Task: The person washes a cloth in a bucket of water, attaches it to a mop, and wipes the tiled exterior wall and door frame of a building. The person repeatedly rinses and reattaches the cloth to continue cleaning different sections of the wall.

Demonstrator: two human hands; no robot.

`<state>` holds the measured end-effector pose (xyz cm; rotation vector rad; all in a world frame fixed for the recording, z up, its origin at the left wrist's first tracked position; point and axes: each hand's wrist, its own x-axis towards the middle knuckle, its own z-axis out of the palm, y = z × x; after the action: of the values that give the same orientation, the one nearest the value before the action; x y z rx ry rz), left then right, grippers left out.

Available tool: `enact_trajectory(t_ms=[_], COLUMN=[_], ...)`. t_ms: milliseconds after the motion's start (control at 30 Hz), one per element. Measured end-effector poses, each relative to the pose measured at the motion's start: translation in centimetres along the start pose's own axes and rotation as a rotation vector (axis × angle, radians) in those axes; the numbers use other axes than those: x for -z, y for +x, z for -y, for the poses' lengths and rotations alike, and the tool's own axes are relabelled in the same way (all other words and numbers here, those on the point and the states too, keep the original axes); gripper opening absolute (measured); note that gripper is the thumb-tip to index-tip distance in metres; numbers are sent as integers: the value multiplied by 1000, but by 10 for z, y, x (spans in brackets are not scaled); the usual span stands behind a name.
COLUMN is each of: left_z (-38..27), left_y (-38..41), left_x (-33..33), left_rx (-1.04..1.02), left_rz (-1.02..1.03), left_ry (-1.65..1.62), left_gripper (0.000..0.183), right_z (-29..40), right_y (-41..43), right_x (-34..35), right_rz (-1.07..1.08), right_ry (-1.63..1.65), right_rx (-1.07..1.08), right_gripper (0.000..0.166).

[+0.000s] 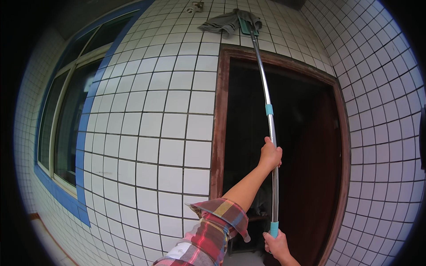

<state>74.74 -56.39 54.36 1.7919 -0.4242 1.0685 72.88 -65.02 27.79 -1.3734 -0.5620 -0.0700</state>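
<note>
A flat mop with a long metal pole (262, 71) reaches up the tiled wall. My left hand (270, 155) is wrapped around the pole's lower section, below a teal collar (269, 109). Lower down, my right hand (277, 245) grips the teal handle end (274, 228). Above the doorway, the green mop head (245, 26) is tilted against white tiles. A grey striped cloth (221, 24) is draped over it and hangs to its left.
A worn reddish-brown door frame (218, 133) surrounds the dark doorway (253, 99); a dark red door (316, 159) shows inside. Left is a window (71, 123) edged with blue tiles (80, 149). A small white fitting (190, 10) sticks out near the top. Another tiled wall (376, 133) stands at right.
</note>
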Motion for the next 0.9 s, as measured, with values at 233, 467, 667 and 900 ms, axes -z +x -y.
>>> enact_trajectory(t_ms=[233,467,667,900], left_z=[30,71,90,70], left_y=[-86,-213,-292,-181], left_x=[31,125,235,328], left_rx=[33,199,345,148], left_rz=[59,-21,-144,-174], left_ry=[-62,4,63,145], left_gripper=[23,24,25,30], right_z=[-48,-163,-159,-164], right_y=[-57,-122,-131,-119], right_x=[-23,-111,-213,-295], right_rz=[22,78,70,9], right_ry=[-214,-385,-330,-224], right_rx=[-47,110,199,384], right_gripper=[22,33,27,21])
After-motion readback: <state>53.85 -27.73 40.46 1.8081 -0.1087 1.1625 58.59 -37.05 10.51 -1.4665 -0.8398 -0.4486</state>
